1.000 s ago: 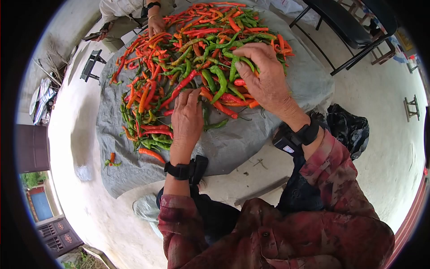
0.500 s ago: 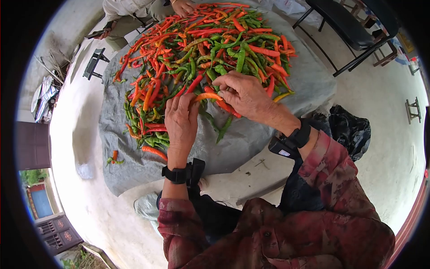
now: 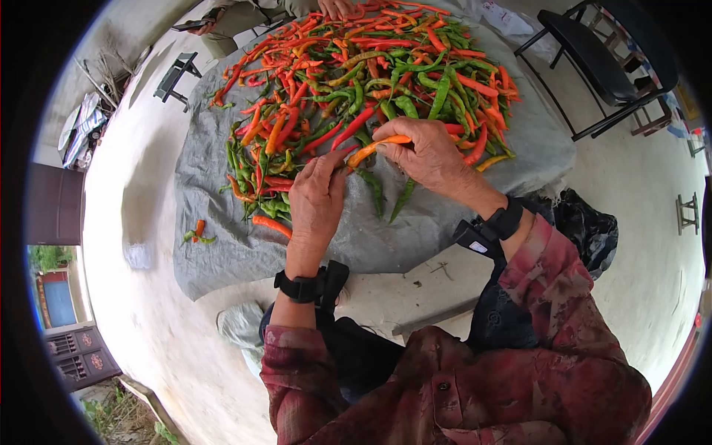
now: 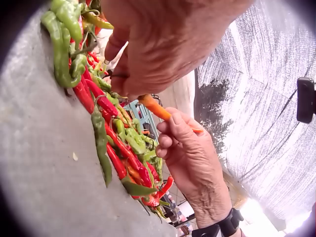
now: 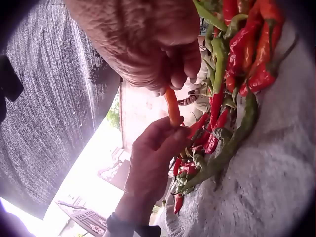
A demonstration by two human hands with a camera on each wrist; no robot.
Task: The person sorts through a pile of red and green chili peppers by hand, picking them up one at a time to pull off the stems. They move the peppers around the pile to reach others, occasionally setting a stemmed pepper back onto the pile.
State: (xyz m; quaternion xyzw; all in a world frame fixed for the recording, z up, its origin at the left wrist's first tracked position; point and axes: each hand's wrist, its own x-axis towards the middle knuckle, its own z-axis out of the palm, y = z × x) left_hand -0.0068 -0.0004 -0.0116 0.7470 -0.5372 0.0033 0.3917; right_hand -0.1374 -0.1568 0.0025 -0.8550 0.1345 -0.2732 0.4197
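Note:
An orange chili pepper point(image 3: 368, 150) stretches between both hands over the near edge of the pile. My right hand point(image 3: 432, 156) pinches it between thumb and fingers, and its thin tip pokes out past the thumb in the left wrist view. At the other, thicker end, the fingertips of my left hand point(image 3: 317, 202) grip it; this end shows in the left wrist view as the orange pepper's blunt top point(image 4: 148, 100). Just beyond the hands lies the heap of red, orange and green chili peppers point(image 3: 356, 93). Two green peppers point(image 3: 403, 199) hang toward me below the hands.
A grey sheet point(image 3: 319, 256) lies under the heap. One orange pepper point(image 3: 272, 225) and a small cluster point(image 3: 199, 231) lie apart at the left. Across the pile, another person's hand point(image 3: 337, 7) touches peppers. A black chair point(image 3: 593, 70) stands at right, a small stool point(image 3: 176, 76) at left.
My right hand has come from over the pile toward my left hand, and both now hold an orange pepper. Green peppers near them have shifted toward me. The other person's hand has moved right.

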